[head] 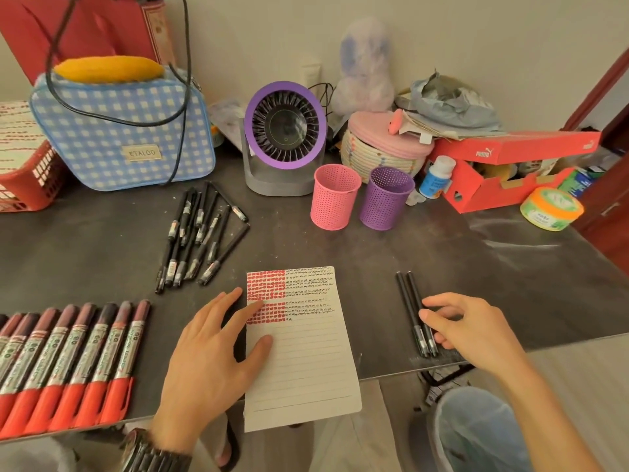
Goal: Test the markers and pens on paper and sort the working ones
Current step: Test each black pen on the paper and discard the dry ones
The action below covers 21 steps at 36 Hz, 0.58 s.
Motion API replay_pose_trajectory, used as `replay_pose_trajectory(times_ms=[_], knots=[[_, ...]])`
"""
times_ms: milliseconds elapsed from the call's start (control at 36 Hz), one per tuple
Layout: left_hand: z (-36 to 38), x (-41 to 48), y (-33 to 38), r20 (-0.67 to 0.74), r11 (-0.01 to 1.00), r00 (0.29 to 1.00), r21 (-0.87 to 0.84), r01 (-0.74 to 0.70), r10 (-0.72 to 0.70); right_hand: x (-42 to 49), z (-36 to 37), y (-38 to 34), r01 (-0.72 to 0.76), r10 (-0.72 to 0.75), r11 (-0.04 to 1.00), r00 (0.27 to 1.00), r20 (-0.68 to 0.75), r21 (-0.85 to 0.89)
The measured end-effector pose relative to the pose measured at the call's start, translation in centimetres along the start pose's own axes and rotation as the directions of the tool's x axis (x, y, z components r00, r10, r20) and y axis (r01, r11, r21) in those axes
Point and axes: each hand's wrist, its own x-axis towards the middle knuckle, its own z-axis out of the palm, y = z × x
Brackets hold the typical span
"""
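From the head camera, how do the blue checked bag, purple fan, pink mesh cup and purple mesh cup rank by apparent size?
1. blue checked bag
2. purple fan
3. pink mesh cup and purple mesh cup: they look alike, so unranked.

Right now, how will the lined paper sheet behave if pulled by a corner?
The white lined paper sheet looks single and thin: probably floppy, light. Its near end overhangs the dark table edge, so it may droop or slide off once the left hand lifts.
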Motion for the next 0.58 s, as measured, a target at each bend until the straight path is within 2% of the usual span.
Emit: replay_pose_trajectory(times_ms=[139, 222, 278, 333, 389, 444, 583], knots=[[0.0, -0.1, -0.1, -0.010, 1.000, 1.000, 0.005, 0.006, -0.006, -0.3, 0.2, -0.6, 0.007, -0.008, 0.999, 0.999, -0.041, -0.034], [0.0, 0.0, -0.1, -0.017, 1.000, 1.000, 0.021, 0.007, -0.007, -0.5, 0.9, -1.2, 0.064, -0.093, 0.989, 0.969, -0.229, -0.132], [0.0, -0.1, -0.1, -0.026, 1.000, 1.000, 0.027, 0.004, -0.003, -0.9, 2.0, -1.9, 0.137, -0.173, 0.982, 0.921, -0.348, -0.127], [0.1, -0.1, -0.1, -0.030, 0.999, 1.000, 0.033, 0.001, 0.000, -1.4, 3.6, -3.0, 0.223, -0.241, 0.970, 0.884, -0.400, -0.093], [0.1, -0.1, -0.2, -0.032, 0.999, 0.999, 0.042, 0.001, 0.000, -1.7, 5.4, -4.3, 0.321, -0.308, 0.947, 0.869, -0.388, -0.033], [0.2, -0.1, -0.2, -0.042, 0.999, 0.999, 0.050, 0.001, 0.001, -1.7, 7.3, -5.5, 0.389, -0.364, 0.921, 0.876, -0.315, 0.018], [0.4, -0.2, -0.2, -0.062, 0.999, 0.998, 0.036, -0.003, 0.005, -1.5, 11.3, -7.7, 0.475, -0.479, 0.878, 0.870, -0.121, -0.056]])
